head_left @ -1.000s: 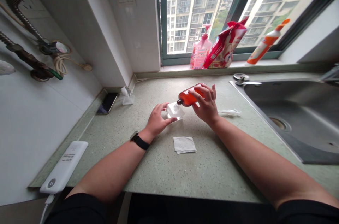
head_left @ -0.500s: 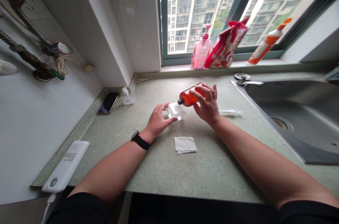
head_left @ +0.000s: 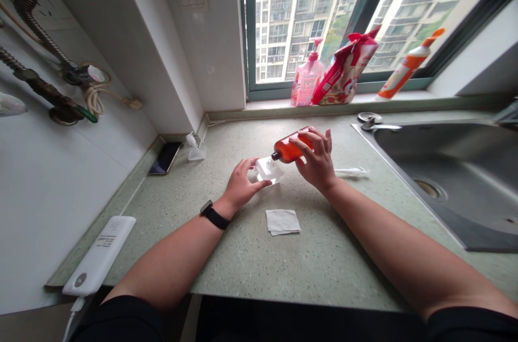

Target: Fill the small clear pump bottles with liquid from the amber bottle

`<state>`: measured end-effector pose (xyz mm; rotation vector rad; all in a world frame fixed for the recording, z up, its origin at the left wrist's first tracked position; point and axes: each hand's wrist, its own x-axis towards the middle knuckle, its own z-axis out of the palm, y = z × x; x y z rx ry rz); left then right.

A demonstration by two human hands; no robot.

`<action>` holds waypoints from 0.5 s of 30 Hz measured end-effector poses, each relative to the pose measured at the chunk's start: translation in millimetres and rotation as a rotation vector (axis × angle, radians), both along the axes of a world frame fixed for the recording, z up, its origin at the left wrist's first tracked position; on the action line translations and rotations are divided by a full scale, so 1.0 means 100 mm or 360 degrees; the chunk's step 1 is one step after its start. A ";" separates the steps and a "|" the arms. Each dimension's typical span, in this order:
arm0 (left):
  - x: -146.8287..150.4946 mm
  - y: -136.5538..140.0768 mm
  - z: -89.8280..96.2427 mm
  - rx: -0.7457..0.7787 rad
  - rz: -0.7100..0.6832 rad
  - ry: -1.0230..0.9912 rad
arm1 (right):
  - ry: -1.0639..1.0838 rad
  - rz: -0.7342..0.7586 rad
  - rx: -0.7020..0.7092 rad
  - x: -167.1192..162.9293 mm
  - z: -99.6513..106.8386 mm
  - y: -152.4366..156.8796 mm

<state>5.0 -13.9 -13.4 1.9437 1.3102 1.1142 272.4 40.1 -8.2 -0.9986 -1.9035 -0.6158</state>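
My left hand (head_left: 243, 183) grips a small clear container (head_left: 268, 170) on the counter, thumb at the near side and fingers at the far side. In my right hand (head_left: 317, 161) is a reddish-orange bottle (head_left: 288, 149), tipped so that its dark neck points down at the container's opening. Whether liquid is flowing out is too small to tell. A folded white tissue (head_left: 283, 221) lies on the counter nearer to me. Behind my right wrist a white pump top with a tube (head_left: 353, 172) lies on its side, partly hidden.
A phone (head_left: 165, 158) and a small clear holder with a white top (head_left: 196, 148) stand at the back left. A white power bank (head_left: 100, 255) lies at the left edge. The steel sink (head_left: 457, 185) is on the right. Bottles and a red bag (head_left: 343, 72) line the windowsill.
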 end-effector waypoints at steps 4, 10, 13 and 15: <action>0.01 0.00 0.01 0.0032 0.0002 -0.0019 | 0.0001 0.0010 -0.0019 0.00 0.01 -0.01; 0.01 0.00 0.02 0.0030 0.0004 -0.0001 | 0.0005 0.0028 -0.0024 0.00 0.01 -0.02; 0.00 -0.01 0.01 0.0041 0.0000 -0.0002 | 0.0003 0.0034 -0.0021 -0.01 0.01 -0.02; 0.00 -0.01 0.01 0.0049 -0.0002 -0.0001 | 0.0000 0.0032 -0.0028 -0.01 0.01 -0.02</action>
